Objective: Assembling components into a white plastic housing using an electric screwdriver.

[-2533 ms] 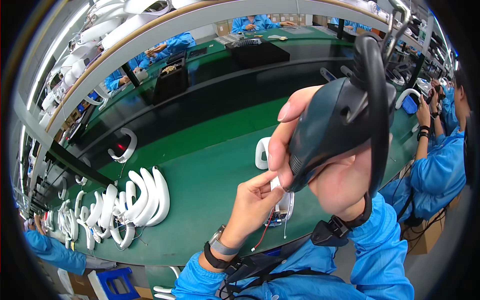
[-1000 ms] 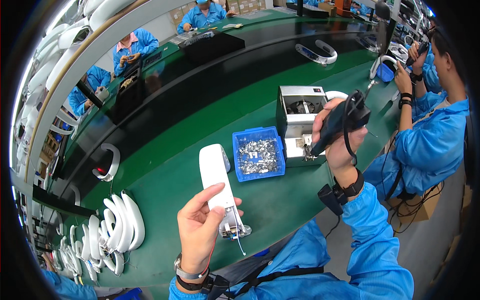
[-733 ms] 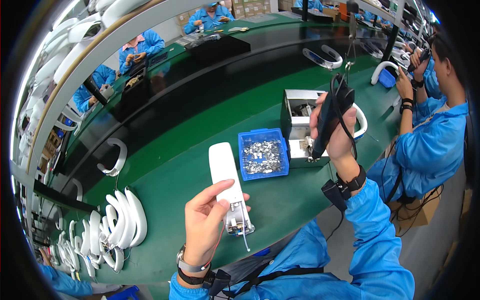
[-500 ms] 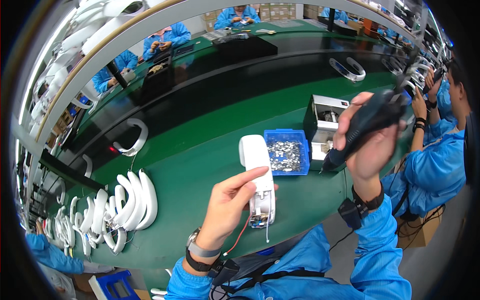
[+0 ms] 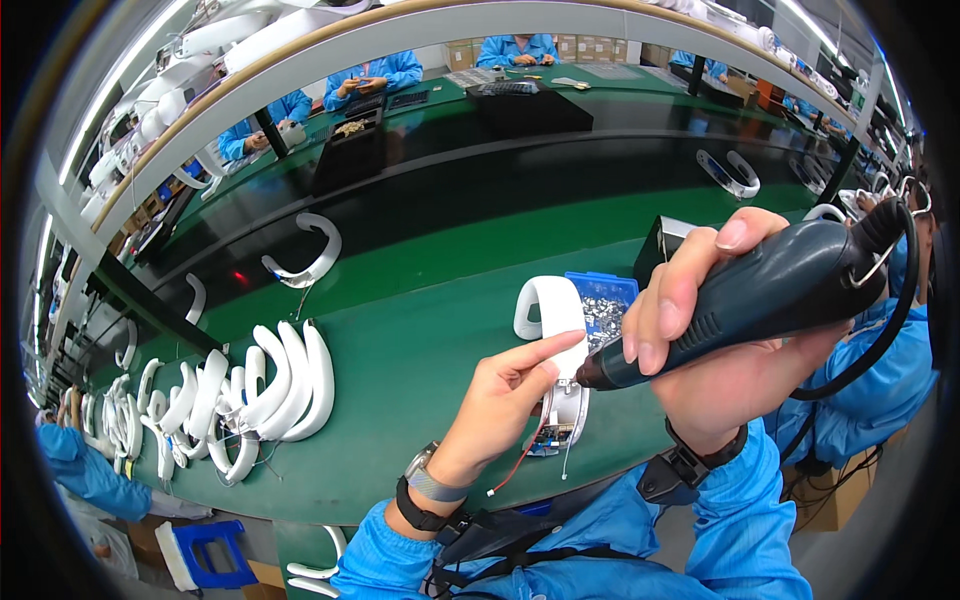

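My left hand [image 5: 505, 400] grips a curved white plastic housing [image 5: 555, 312], its index finger stretched along the top. Near me the housing's lower end is uncovered, showing a small circuit board [image 5: 550, 438] and loose red and white wires. In my right hand [image 5: 705, 370] is a dark electric screwdriver [image 5: 765, 290], wrapped by the fingers and tilted down to the left. Its tip meets the housing just beside my left fingertips; the exact contact point is too small to make out. Partly behind the housing and my right hand stands a blue bin [image 5: 605, 288] of small metal parts.
Many curved white housings [image 5: 290, 385] lie heaped on the green bench at left. A single one [image 5: 310, 255] lies farther back. Behind my right hand stands a box-shaped device [image 5: 662, 245]. A shelf rail [image 5: 420, 25] arches overhead. A co-worker's blue sleeve [image 5: 880, 350] is close on the right.
My right hand has brought the screwdriver down and left, from above the bench onto the housing. My left hand still holds the housing. The whole view has shifted slightly.
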Motion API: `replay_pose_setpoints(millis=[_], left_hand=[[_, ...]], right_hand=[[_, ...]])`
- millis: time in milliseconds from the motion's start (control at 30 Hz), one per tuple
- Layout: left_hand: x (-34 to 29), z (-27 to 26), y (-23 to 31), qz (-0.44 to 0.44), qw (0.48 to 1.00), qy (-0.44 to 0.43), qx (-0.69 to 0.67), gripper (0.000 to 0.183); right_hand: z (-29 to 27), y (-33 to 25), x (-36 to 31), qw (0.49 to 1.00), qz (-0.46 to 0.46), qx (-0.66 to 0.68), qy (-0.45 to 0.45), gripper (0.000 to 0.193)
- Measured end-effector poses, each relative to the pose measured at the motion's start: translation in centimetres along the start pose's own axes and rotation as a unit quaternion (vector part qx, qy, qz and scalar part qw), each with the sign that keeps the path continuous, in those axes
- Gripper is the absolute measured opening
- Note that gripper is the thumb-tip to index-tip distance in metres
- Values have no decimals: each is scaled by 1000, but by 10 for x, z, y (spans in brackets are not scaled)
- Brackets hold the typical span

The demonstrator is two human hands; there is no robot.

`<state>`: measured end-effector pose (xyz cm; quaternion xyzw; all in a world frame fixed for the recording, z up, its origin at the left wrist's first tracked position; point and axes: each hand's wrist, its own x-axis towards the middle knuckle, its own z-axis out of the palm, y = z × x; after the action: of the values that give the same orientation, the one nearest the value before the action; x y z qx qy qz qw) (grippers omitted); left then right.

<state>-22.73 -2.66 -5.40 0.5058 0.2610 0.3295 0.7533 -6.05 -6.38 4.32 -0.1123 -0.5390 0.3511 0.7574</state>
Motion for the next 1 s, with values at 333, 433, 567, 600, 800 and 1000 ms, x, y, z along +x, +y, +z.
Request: replay_pose_setpoints(millis=[333,433,567,600,800,1000], left_hand=[[0,2,-2,7,1000,4,-1,37],[-2,1,-3,6,1000,5,-3,37],[0,-4,-3,-14,1000,9,8,36],[1,-5,-3,-12,1000,11,5,36],[4,-4,0,15,1000,-25,12,36],[9,0,-32,59,997,-13,-45,53]], right_hand=[[4,13,-1,1000,6,-21,-11,80],[4,16,-1,999,12,-35,-29,82],[8,24,6,995,71,5,-69,90],[8,29,7,995,74,-11,-69,90],[13,20,16,986,89,-31,-140,90],[2,24,7,989,108,-62,-85,96]])
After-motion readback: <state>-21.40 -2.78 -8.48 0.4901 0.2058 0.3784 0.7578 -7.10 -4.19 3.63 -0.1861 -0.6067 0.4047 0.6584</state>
